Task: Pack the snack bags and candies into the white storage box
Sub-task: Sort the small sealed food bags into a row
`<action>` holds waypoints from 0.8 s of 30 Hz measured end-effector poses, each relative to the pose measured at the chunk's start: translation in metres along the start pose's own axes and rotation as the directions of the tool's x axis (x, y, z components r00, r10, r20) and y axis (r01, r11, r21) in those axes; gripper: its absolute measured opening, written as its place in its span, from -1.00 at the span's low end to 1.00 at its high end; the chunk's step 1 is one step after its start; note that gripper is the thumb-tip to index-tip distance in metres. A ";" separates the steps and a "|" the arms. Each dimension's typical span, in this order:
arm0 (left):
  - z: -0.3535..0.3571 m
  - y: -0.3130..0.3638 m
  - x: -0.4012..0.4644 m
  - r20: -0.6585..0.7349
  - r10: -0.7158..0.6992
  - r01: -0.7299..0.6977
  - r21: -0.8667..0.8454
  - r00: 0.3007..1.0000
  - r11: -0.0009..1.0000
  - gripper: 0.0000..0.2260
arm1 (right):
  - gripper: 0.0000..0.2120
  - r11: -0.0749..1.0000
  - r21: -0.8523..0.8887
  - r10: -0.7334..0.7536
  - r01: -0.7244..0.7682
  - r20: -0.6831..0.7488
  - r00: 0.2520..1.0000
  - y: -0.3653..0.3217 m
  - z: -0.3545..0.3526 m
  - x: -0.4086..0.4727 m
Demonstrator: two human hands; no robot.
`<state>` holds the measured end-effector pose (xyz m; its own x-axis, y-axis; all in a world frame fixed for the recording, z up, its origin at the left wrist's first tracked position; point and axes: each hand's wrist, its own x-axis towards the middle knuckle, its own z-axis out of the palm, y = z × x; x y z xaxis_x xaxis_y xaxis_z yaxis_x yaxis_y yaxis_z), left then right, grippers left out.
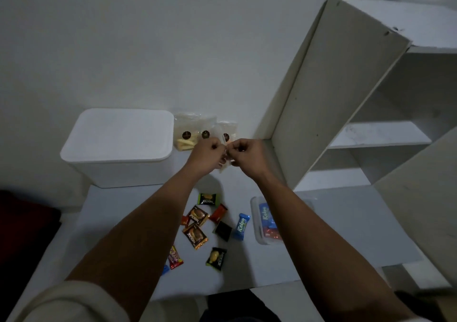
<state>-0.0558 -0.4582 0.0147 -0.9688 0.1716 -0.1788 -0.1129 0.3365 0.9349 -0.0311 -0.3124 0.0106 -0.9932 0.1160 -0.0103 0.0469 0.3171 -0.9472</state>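
Head view, both hands raised at centre frame. Left hand [206, 152] and right hand [243, 152] curled, fingers [214, 146] pinching a clear snack bag [225, 159] between them, held above the table [333, 225]. Light, crinkly, slippery film; contents probably brittle, so best gripped by the top seam, not squeezed across the middle.

At 10 o'clock of the hands, white storage box [118, 148], lid on and closed; must come off before anything goes in. Just beyond the hands at 12 o'clock, more clear snack bags [188, 134] with dark round stickers, leaning beside the box against the wall.

At 6 o'clock, scattered candies [195, 235] in foil wrappers on the table: small, light, easily pinched or scooped. Blue wafer bar [242, 225] at 5 o'clock, next to a clear plastic tub [257, 223] holding more wrapped sweets.

At 2 o'clock, white shelf unit [346, 87], close to the right hand's side; likely tight for elbow room.
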 end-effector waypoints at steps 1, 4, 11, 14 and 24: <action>0.006 -0.003 0.012 -0.007 -0.015 0.015 -0.033 1.000 0.999 -0.83 | -0.90 1.000 -0.004 -0.001 0.001 0.009 1.000 0.008 -0.001 0.007; 0.024 -0.012 0.052 0.002 -0.110 0.109 -0.144 0.994 0.984 -0.83 | -0.79 1.000 0.003 -0.012 0.012 0.085 0.996 0.038 -0.004 0.027; 0.074 -0.041 0.123 0.103 -0.189 0.211 -0.281 0.977 0.936 -0.87 | -0.76 0.987 -0.047 0.153 -0.153 -0.004 0.988 0.123 -0.018 0.100; 0.093 -0.065 0.152 0.028 -0.192 0.192 -0.280 0.981 0.941 -0.91 | -0.84 0.972 -0.026 0.236 -0.235 0.078 0.969 0.147 -0.024 0.134; 0.125 -0.117 0.221 -0.170 -0.309 0.330 0.113 0.936 0.937 -0.75 | -0.71 0.924 0.036 0.383 -0.382 -0.061 0.922 0.199 -0.057 0.239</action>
<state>-0.2287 -0.3436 -0.1722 -0.9092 -0.1008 -0.4040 -0.4005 0.4766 0.7826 -0.2530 -0.1680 -0.1617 -0.8907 0.2863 -0.3530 0.4187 0.2150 -0.8823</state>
